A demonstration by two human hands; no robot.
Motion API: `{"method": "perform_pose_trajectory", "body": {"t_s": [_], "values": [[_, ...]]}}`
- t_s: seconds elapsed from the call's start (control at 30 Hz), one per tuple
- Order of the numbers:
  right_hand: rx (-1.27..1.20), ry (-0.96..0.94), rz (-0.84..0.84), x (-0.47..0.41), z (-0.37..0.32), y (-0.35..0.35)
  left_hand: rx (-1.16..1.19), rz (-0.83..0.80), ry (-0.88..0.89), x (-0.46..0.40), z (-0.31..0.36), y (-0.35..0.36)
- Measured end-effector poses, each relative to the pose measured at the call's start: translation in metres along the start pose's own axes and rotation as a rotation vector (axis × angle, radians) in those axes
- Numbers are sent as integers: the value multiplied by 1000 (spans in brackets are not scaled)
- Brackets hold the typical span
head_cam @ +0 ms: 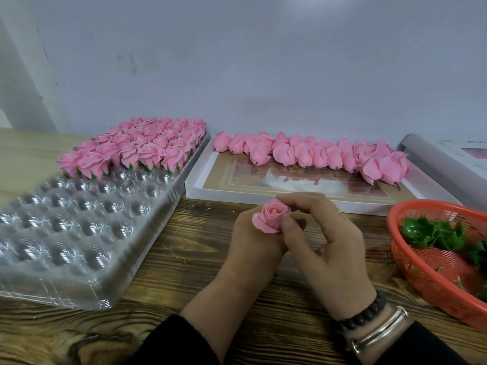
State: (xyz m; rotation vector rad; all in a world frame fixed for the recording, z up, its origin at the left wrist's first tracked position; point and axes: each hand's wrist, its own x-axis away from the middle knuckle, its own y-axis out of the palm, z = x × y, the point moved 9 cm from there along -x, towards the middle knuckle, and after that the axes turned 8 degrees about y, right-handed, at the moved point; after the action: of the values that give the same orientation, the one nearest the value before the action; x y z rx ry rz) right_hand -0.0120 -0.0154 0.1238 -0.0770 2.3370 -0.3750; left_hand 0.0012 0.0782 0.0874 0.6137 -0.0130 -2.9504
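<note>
Two grips hold the pink rose head [271, 216]: left hand [251, 250] wraps its base, right hand [333, 248] pinches petals. Squeeze lightly; petals look crushable.

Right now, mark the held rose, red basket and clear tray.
held rose [272, 216], head view, petal centre.
red basket [421, 283], head view, near wall.
clear tray [79, 227], head view, empty cups.

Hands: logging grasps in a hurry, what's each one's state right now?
Left hand: closed, holding the pink rose from below.
Right hand: closed, pinching the same pink rose.
</note>
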Motion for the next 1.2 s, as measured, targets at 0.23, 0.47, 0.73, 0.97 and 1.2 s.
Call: {"method": "perform_pose_trajectory", "body": {"t_s": [0.23, 0.47, 0.73, 0.97, 1.2], "values": [[-28, 137, -37, 0, 13, 4, -125, 25, 109, -1, 4, -5], [-149, 163, -94, -1, 14, 8, -111, 50, 133, -2, 5, -8], [-146, 196, -81, 0, 21, 7, -113, 28, 120, -2, 3, -6], [-127, 176, -46, 0, 19, 4, -119, -43, 105, -1, 4, -2], [-89, 63, -66, -3, 8, 6, -38, -66, 41, -2, -1, -1]]}}
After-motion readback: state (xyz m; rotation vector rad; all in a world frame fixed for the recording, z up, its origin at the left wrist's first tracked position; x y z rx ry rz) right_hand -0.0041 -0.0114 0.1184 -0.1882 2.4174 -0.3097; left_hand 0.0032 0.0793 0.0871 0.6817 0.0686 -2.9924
